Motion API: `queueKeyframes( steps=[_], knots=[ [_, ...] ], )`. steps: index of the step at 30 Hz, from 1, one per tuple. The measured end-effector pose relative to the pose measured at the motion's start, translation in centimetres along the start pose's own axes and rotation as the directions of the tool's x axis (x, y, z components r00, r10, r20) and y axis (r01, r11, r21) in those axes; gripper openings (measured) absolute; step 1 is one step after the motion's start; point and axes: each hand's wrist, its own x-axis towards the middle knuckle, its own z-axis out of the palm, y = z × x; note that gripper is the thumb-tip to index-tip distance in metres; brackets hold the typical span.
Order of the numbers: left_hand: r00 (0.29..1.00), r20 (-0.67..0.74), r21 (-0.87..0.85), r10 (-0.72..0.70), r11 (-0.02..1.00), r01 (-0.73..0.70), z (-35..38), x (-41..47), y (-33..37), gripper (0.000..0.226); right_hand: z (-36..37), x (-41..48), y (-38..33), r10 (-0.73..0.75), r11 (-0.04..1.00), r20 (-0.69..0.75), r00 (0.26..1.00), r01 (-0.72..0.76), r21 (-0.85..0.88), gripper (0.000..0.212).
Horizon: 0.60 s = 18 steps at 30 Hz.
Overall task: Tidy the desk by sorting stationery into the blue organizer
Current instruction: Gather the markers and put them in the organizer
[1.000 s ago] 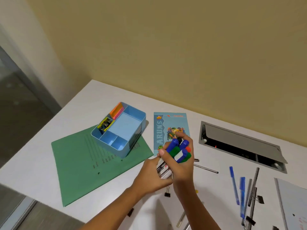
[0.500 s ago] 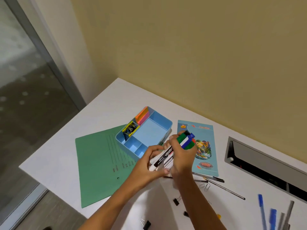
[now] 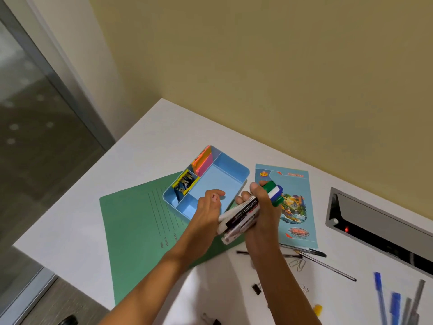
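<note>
A bundle of whiteboard markers (image 3: 243,213) with green and blue caps is held between both hands just right of the blue organizer (image 3: 236,170). My right hand (image 3: 264,214) grips the bundle around its middle. At the white lower ends of the markers, my left hand (image 3: 208,212) has its fingers curled against them. The organizer stands on a green folder (image 3: 140,231); its side compartments hold orange and pink sticky notes (image 3: 202,160) and yellow binder clips (image 3: 185,181), while the large compartment holds nothing.
A light-blue notebook (image 3: 295,202) lies right of the organizer. Thin black pens (image 3: 304,250), paper clips (image 3: 297,265), a black binder clip (image 3: 256,289) and blue and grey pens (image 3: 396,303) are scattered at the front right. A grey cable hatch (image 3: 375,221) stands open at the right.
Both hands have carried the marker bundle leftward to the organizer's right side, and the bundle has tilted lower. The view has swung left, shifting everything rightward in frame.
</note>
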Motion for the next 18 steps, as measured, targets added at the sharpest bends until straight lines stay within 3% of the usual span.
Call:
queueKeyframes(
  steps=[4, 7, 9, 11, 15, 18],
  knots=[
    [0.973, 0.134, -0.165, -0.188, 0.964, 0.209, 0.2, 0.6, 1.7, 0.072, 0.9, -1.8, 2.3, 0.041, 0.998, -0.007, 0.999, -0.041, 0.039, 0.028],
    [0.933, 0.218, -0.125, -0.286, 0.94, 0.317, -0.8, 1.4, 2.9, 0.064, 1.2, -2.5, 3.1, 0.057, 0.998, -0.067, 0.996, -0.055, 0.02, 0.026],
    [0.913, 0.21, -0.106, -0.349, 0.92, 0.376, -1.6, 1.8, 3.3, 0.069, 0.9, -2.3, 3.1, 0.086, 0.996, -0.12, 0.989, -0.085, 0.015, 0.021],
    [0.867, 0.221, -0.093, -0.447, 0.875, 0.475, -2.1, 1.9, 4.1, 0.074, 0.7, -1.9, 2.8, 0.133, 0.991, -0.143, 0.981, -0.13, 0.034, 0.029],
    [0.85, 0.244, -0.211, -0.467, 0.83, 0.516, -3.3, 1.6, 5.0, 0.069, 0.1, -0.4, 1.9, 0.246, 0.959, -0.07, 0.967, -0.233, 0.161, 0.02],
    [0.827, 0.297, -0.335, -0.477, 0.759, 0.558, -4.2, 1.1, 5.5, 0.062, -0.3, 0.5, 1.2, 0.206, 0.949, -0.007, 0.979, -0.198, 0.246, 0.018]
  ],
)
